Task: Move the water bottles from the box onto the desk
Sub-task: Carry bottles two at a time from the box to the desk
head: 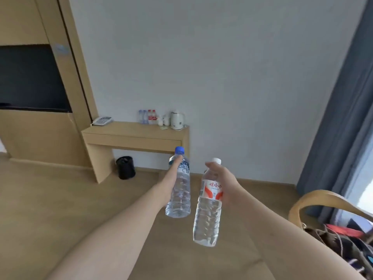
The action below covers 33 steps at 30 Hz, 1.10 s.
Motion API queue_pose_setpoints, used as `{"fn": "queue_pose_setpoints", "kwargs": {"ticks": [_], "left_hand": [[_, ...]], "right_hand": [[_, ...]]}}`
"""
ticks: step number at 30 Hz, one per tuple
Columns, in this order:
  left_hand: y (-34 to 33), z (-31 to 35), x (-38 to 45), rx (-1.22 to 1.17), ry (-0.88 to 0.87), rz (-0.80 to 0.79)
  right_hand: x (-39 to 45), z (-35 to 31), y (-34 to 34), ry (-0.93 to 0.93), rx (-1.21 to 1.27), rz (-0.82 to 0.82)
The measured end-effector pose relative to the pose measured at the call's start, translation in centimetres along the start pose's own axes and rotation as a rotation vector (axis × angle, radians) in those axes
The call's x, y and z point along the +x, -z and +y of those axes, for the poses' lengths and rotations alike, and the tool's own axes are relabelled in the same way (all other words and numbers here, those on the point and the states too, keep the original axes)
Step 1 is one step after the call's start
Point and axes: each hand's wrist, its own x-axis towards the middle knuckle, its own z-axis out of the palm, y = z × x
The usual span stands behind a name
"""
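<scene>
Far left: dark television screen [30, 77] set in a light wood wall panel [66, 77], panel edge running down to the floor. Next over, wooden desk [133, 131] against the pale wall [201, 57], front edge square, right end closed by a side board. On the left end of the desk top, a white telephone [102, 120]; toward the back right, four small bottles [148, 117] in a row, two blue-labelled and two red-labelled, then white cups [164, 120] and a white electric kettle [177, 119]. Bare desk top between telephone and bottles, and along the front edge. Under the desk, black waste bin [125, 167] beside the left leg, open space to its right.

Centre, well short of the desk and above open tan floor [50, 199]: left hand [174, 174] wrapped around the blue-capped water bottle [179, 188], held upright with thumb near the neck. Just beside it, apart, right hand [224, 182] gripping the white-capped water bottle [207, 207] with its red-and-white label, tilted slightly, base toward the camera. Both bottles full and clear of every surface.

Lower right: curved wooden chair arm [323, 197] around a brown bag [331, 239] with mixed contents. Far right: blue-grey curtain [343, 108] hanging to the floor, bright window strip at its edge. No box in view.
</scene>
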Motion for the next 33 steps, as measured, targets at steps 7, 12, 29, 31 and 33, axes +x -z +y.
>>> {"fn": "queue_pose_setpoints", "kwargs": {"ticks": [7,12,29,31,33], "left_hand": [[8.5,2.9,7.5,0.011,-0.051,0.252],[12.0,7.6,15.2,-0.008,-0.083,0.410],[27.3,15.8,36.4,-0.100,-0.033,0.517],[30.2,16.7,39.2,-0.110,-0.036,0.488],[33.3,17.6,42.2,-0.125,-0.043,0.457]], "right_hand": [[11.9,0.1,-10.1,-0.042,-0.084,-0.222],[21.0,-2.3,-15.8,-0.042,-0.106,-0.317],[45.2,-4.4,-33.9,-0.161,-0.136,-0.452],[48.0,-3.9,-36.9,-0.150,-0.118,-0.430],[50.6,-3.5,-40.1,-0.142,-0.106,-0.404]]}}
